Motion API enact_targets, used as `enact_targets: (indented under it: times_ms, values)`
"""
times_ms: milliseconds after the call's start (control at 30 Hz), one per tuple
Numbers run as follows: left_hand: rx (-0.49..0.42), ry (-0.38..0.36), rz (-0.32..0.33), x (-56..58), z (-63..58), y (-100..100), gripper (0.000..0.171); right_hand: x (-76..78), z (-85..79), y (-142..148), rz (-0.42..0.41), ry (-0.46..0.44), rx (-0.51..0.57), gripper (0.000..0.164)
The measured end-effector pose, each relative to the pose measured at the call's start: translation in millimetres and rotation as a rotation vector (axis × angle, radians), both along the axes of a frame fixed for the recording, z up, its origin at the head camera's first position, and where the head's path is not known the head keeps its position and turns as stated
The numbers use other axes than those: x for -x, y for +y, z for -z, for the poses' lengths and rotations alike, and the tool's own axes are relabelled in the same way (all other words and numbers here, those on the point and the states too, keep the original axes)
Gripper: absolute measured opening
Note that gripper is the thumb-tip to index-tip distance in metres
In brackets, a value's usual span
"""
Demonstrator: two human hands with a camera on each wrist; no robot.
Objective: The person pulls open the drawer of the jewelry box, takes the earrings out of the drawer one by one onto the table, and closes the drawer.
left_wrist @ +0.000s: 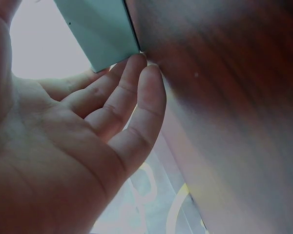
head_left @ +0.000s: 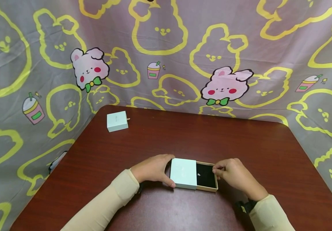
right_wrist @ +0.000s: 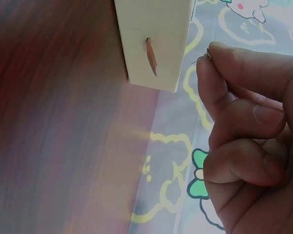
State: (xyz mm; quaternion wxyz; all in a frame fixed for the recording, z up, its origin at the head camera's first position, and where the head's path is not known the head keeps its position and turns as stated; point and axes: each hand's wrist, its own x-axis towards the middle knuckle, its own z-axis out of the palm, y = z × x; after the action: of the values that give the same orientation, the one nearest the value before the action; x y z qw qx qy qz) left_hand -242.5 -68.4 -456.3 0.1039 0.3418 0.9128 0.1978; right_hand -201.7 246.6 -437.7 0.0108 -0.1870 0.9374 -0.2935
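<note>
A pale mint jewelry box lies in front of me, its sleeve (head_left: 184,173) slid partway off a drawer (head_left: 207,189) on the right. On the drawer's black pad (head_left: 206,179) sits a small star-shaped silvery piece. My left hand (head_left: 154,168) grips the sleeve's left end, thumb at the near corner and fingers at the far one. Over the drawer's right edge, my right hand (head_left: 232,173) pinches a tiny metallic stud earring (right_wrist: 207,55) with a thin post between thumb and index finger. A brown ribbon tab (right_wrist: 151,57) hangs from the drawer's end in the right wrist view.
A second mint box (head_left: 117,121) with a small tab on its right side rests at the far left of the reddish-brown table (head_left: 200,134). Behind the table hangs a grey curtain (head_left: 177,64) with yellow bunny outlines, which also runs along the sides.
</note>
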Motion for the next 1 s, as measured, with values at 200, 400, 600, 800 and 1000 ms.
enact_targets:
  times_ms: [200, 400, 600, 800, 1000]
  values:
    - [0.004, -0.015, -0.01, -0.6, -0.1, -0.4, 0.104, -0.4, 0.0, 2.0, 0.012, -0.004, -0.006, 0.011]
    - [0.003, -0.013, -0.006, -0.7, 0.3, -0.1, 0.103, -0.3, 0.4, 4.1, 0.015, 0.018, -0.02, 0.01]
    - [0.003, -0.012, -0.007, -0.7, -0.9, 0.1, 0.103, -0.2, 0.6, 6.4, 0.016, 0.045, -0.028, 0.009]
    - [0.006, -0.008, -0.006, -0.7, -1.5, 0.2, 0.103, 0.4, 0.9, 8.6, 0.022, 0.074, -0.041, 0.008]
    - [0.003, 0.004, -0.003, -0.2, -1.6, 0.4, 0.101, 1.5, 0.9, 10.2, 0.025, 0.096, -0.063, 0.009]
